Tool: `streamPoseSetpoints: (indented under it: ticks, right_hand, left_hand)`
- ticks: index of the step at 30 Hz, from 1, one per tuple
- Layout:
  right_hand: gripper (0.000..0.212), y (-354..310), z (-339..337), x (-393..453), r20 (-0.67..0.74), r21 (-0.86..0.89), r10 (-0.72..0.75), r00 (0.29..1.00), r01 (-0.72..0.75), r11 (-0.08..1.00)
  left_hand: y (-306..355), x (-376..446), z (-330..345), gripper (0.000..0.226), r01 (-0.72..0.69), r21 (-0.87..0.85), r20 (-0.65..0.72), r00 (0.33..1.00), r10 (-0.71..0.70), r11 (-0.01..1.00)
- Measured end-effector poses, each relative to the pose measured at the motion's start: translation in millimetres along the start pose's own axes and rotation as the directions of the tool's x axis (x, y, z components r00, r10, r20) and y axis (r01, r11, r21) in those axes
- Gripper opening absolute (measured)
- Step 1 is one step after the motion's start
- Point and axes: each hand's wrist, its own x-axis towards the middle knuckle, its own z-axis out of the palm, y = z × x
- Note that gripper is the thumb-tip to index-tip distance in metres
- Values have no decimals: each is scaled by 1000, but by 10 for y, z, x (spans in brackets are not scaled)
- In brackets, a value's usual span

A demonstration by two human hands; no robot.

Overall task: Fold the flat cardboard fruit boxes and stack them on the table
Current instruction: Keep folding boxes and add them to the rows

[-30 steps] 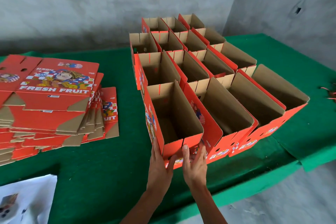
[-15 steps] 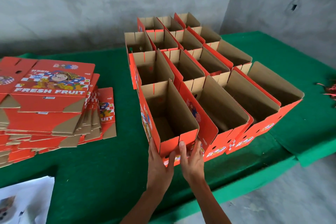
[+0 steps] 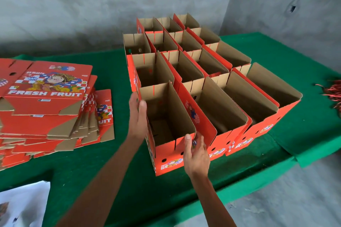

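Up close, I watched two hands steady an open red fruit box (image 3: 171, 145) on the green table (image 3: 114, 177).
Left hand (image 3: 137, 116) lay flat against its side; right hand (image 3: 196, 153) rested fingers straight on its near wall, beside folded boxes (image 3: 212, 72) and a flat stack (image 3: 46, 101).

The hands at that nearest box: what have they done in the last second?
The left hand slid from the near end of the nearest box up along its left wall, fingers flat against it. The right hand stayed at the near end. The box, the other folded boxes and the flat stack stayed put.
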Motion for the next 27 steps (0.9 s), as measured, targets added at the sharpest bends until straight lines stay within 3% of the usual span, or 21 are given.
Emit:
streamPoseSetpoints:
  ticks: [3, 6, 9, 11, 13, 14, 15, 16, 17, 19, 22, 24, 27]
  right_hand:
    - [87, -31, 13, 20, -27, -18, 14, 1000, -15, 1000]
    - [96, -27, 51, 28, -22, -31, 30, 999, -31, 999]
    - [104, -3, 53, 67, 49, -36, 45, 998, -43, 998]
    - [117, 16, 22, 140, 230, -16, 100, 968, -99, 995]
    - [104, 51, -10, 159, 269, -81, 17, 963, 4, 997]
    - [81, 26, -96, 186, 352, -121, -19, 936, 66, 990]
    - [55, -51, -177, 209, 316, -134, 21, 948, 23, 991]
    - [37, -41, -171, 181, 273, -216, -37, 961, 98, 971]
    - [35, 70, -131, 115, 214, -275, -189, 958, 245, 930]
    - [56, 141, -22, 144, 131, -476, -425, 896, 433, 765]
    - [62, 40, -49, 194, 51, -666, -601, 797, 476, 574]
    - [67, 69, -57, 184, 53, -677, -612, 789, 479, 559]
    - [83, -25, -40, 104, 102, -531, -538, 837, 503, 682]
  left_hand:
    - [197, 707, -46, 69, 49, 15, -51, 998, -49, 999]
    - [189, 1222, -25, 81, 230, 30, -37, 973, -229, 973]
    - [96, 1556, 39, 81, 451, 90, -40, 892, -450, 888]
    - [64, 1669, 90, 72, 585, 108, -50, 811, -583, 804]
    - [58, 1741, 136, 64, 663, 120, -46, 747, -663, 739]
    - [47, 1776, 148, 61, 677, 154, -44, 732, -679, 720]
    - [45, 1810, 160, 57, 682, 200, -42, 724, -689, 704]
    - [49, 1835, 165, 53, 683, 243, -43, 717, -696, 689]
    - [49, 1861, 161, 49, 682, 277, -49, 713, -699, 677]
    - [54, 1888, 134, 46, 681, 311, -70, 712, -698, 663]
    - [62, 1833, 86, 43, 678, 341, -101, 715, -691, 652]
    - [43, 1780, 30, 43, 673, 341, -121, 723, -680, 656]
    - [21, 1736, -61, 43, 690, 324, -126, 710, -693, 647]
